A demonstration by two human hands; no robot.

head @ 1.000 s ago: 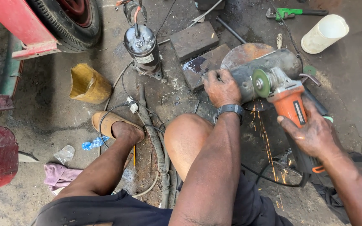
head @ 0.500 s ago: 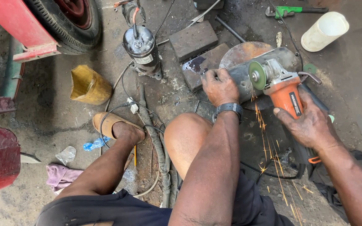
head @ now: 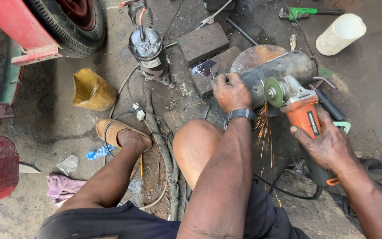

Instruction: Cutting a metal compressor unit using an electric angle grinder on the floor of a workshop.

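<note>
Grinder (head: 303, 113) shifted slightly toward knee since half second ago; sparks now fall nearer wrist. Right hand (head: 328, 146) clasps orange grinder body. Left hand (head: 231, 91) clamps grey metal cylinder (head: 284, 71) lying on dirty concrete floor (head: 49, 128). Black compressor (head: 149, 53), tyre (head: 74, 20) beyond.

The angle grinder (head: 303, 113) is orange with a green disc (head: 273, 92), throwing orange sparks. The metal cylinder (head: 279, 71) is dull grey. Nearby sit a yellow container (head: 91, 90), a white cup (head: 340, 33) and a black compressor (head: 149, 52).
</note>
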